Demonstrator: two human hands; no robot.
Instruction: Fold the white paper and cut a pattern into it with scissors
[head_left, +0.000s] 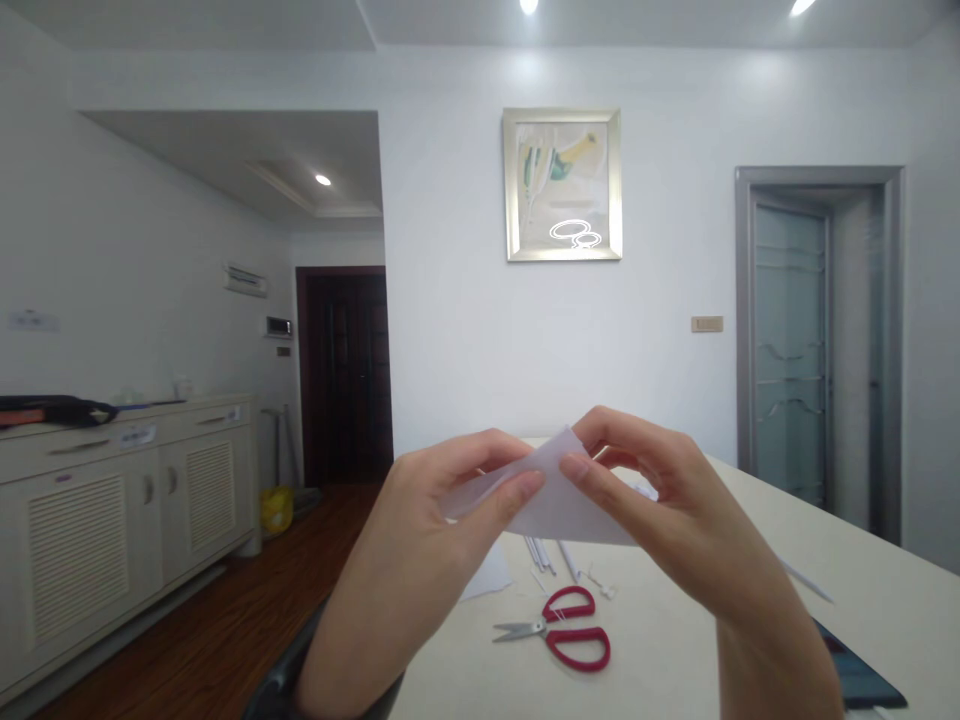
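Observation:
Both hands hold one sheet of white paper [566, 505] up above the table. My left hand [450, 500] pinches it between thumb and fingers near its upper middle. On the other side my right hand [652, 485] grips the same sheet, thumb in front and fingers behind its top corner. Below the paper, red-handled scissors [577, 635] lie on the table with their blades pointing left. Several thin white paper rods [540, 555] lie just beyond the scissors, partly hidden by the sheet. Another piece of white paper [487, 575] rests beside my left wrist.
The cream table [660, 660] stretches away to the right. A dark flat device [859, 665] lies by my right forearm, and a thin pointed rod [810, 580] lies past it. Small white scraps [600, 585] sit near the scissors. A cabinet [127, 540] stands at the left wall.

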